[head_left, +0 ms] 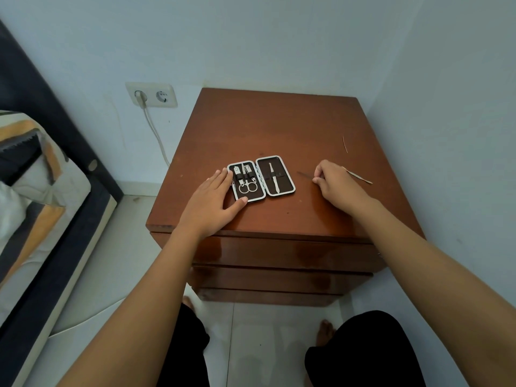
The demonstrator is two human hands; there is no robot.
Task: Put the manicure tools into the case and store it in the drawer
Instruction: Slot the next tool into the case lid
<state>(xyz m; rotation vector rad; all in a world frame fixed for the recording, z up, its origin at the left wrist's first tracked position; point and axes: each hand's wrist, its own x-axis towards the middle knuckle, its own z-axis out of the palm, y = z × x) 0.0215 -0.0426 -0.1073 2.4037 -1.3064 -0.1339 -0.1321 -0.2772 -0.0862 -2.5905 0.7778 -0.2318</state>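
Note:
An open brown manicure case [283, 188] with a white rim lies flat on the wooden nightstand [279, 129]. Its left half holds clippers and small scissors [248, 187] under straps; the right half holds tweezers [273, 177]. My left hand [213, 201] rests flat on the tabletop, fingers and thumb touching the case's left edge. To the right of the case, my right hand [333, 181] pinches a thin dark nail file [305, 174], whose tip points toward the case. Another slim pale tool [358, 176] lies just beyond that hand.
The nightstand's drawers [279, 252] are closed, stacked below the top. A thin sliver [345, 144] lies at the back right. A bed [42, 177] stands at the left, with a wall socket and cable [152, 94] behind. My knees and bare feet are on the tiled floor.

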